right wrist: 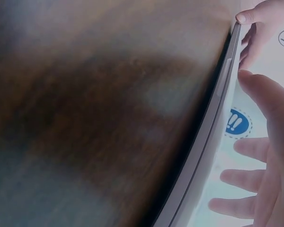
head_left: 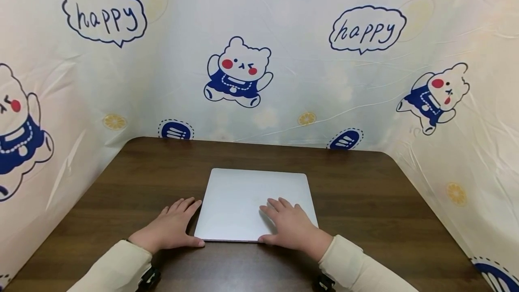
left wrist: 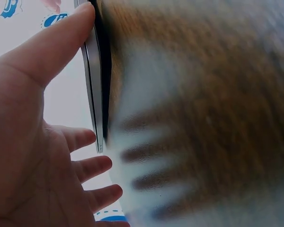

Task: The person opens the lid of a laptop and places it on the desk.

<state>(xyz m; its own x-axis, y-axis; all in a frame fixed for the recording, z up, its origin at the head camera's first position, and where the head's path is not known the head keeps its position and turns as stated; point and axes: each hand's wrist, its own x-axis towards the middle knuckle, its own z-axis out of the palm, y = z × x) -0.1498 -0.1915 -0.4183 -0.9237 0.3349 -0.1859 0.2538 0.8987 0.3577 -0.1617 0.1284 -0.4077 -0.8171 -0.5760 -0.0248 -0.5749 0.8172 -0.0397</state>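
Observation:
A closed silver laptop (head_left: 235, 202) lies flat on the brown wooden table in the head view. My left hand (head_left: 172, 226) is at its front left corner, the thumb tip right at that corner and the fingers spread along the left side. Over the right part of the lid is my right hand (head_left: 293, 226), its thumb at the front edge and its fingers stretched forward. The left wrist view shows the laptop's thin side (left wrist: 95, 80) beside the left thumb. In the right wrist view, the front edge (right wrist: 203, 137) runs past the right thumb, with straight fingers above the lid.
The brown table (head_left: 365, 193) extends around the laptop on all sides. A pale curtain (head_left: 300, 21) with printed bears and "happy" bubbles stands behind the table and along both sides. Dark straps (head_left: 149, 278) with devices sit at both wrists, below cream sleeves.

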